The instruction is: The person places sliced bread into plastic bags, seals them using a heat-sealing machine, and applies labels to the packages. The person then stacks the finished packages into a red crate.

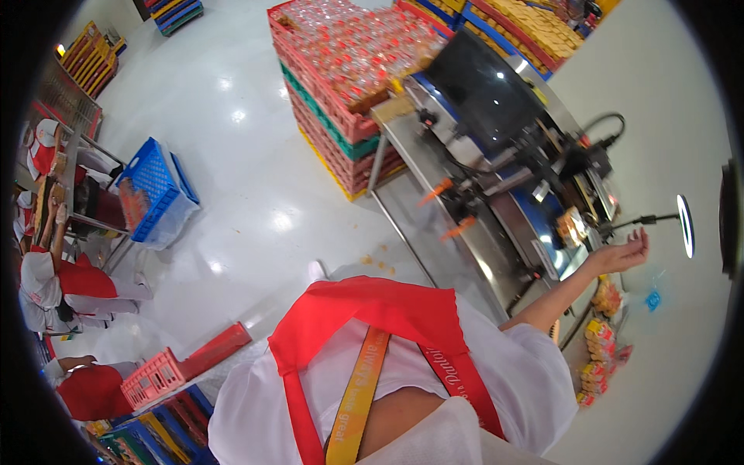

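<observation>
My right hand is raised at the right, beyond the end of a packaging machine on a steel bench. Its fingers are loosely curled and a little apart, and I see nothing held in them. Close to that hand stands a lit ring lamp on a thin black arm. A shiny wrapped bread pack lies on the machine, just left of my wrist. Below my forearm, several packs of bread rolls sit along the wall. My left hand is out of the picture.
Stacked crates, the top one full of clear-wrapped packs, stand left of the bench. A blue crate is further left, beside co-workers in red and white. A red crate is at the lower left.
</observation>
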### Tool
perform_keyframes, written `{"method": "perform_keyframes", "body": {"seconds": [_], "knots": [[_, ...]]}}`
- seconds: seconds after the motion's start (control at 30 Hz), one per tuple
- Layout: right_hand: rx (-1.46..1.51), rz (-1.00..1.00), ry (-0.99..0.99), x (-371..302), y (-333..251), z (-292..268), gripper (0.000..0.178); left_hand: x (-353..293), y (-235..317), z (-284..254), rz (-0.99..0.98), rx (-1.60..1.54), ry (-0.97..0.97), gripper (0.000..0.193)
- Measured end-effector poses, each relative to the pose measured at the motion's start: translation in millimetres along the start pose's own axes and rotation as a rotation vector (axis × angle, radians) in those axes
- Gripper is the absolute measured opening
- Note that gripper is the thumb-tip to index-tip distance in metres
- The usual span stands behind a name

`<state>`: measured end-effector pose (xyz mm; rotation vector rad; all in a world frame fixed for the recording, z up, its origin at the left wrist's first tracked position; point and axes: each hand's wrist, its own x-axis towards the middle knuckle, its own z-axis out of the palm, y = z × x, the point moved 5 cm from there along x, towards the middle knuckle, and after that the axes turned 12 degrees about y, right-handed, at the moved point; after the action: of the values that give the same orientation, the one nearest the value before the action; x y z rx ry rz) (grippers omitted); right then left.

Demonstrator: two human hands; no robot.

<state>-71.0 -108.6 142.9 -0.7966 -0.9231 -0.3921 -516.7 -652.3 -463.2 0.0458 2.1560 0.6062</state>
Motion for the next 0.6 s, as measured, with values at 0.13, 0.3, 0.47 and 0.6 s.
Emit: {"method": "perform_keyframes", "body": {"seconds": [0.13,0.3,0.47,0.6], "knots": [[0.350,-0.059,0.028,-71.2,-143.8,101.2,0.024,80.5,96.9,-83.5,0.236,-0.172,0.057,0.021],[0.312,-0.108,-0.740,-215.3,-273.3,231.1,0.014,156.1,189.9,-202.5,0.078,-0.455,0.142,0.020],[0.019,-0.147,-1.098,-311.2,-250.4,321.5,0.037,248.0,212.4,-250.2,-0.002,-0.393,0.214,0.022],[-0.487,-0.216,-0.970,-360.3,-161.8,398.7,0.057,300.0,265.3,-246.2,0.080,-0.132,0.004,0.026]]}}
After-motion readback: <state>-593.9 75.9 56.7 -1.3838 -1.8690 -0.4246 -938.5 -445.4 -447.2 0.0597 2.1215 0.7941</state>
